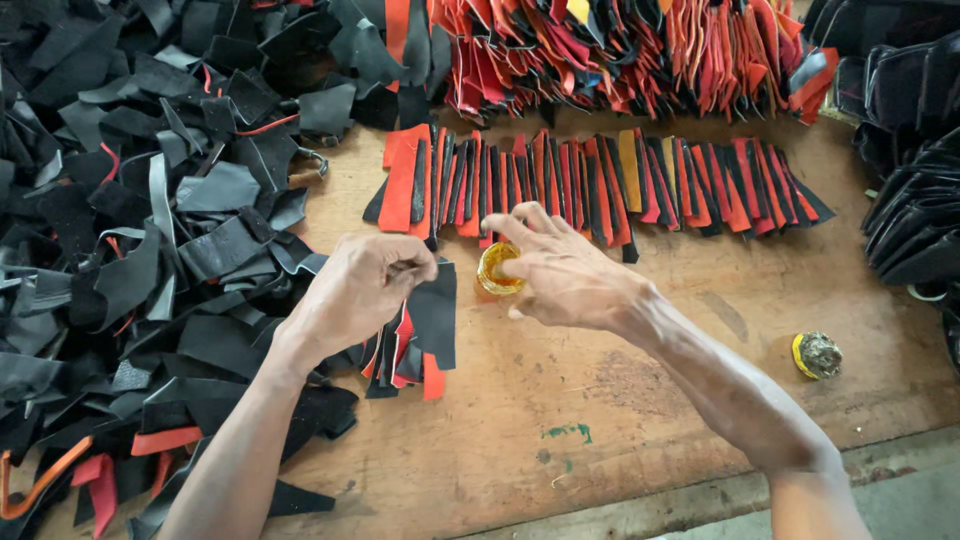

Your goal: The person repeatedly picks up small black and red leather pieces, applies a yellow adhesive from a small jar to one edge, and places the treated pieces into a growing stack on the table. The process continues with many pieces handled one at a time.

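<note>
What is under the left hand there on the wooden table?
Under the left hand lies a small stack of black and red leather pieces, fanned out on the table. The hand covers the stack's upper part, so how many pieces it holds cannot be seen.

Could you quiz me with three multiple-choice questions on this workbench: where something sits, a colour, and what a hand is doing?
1. Where is the yellow pot?
A. under the right hand
B. on the floor
C. atop the black scrap pile

2. The laid-out row of strips is mostly:
A. green and white
B. red and black
C. blue

3. The left hand is:
A. flat and empty
B. out of view
C. gripping a bundle of pieces

Answers: 1 A, fingers spread just over it; 2 B, red and black alternate; 3 C, fingers closed on the bundle's top.
</note>
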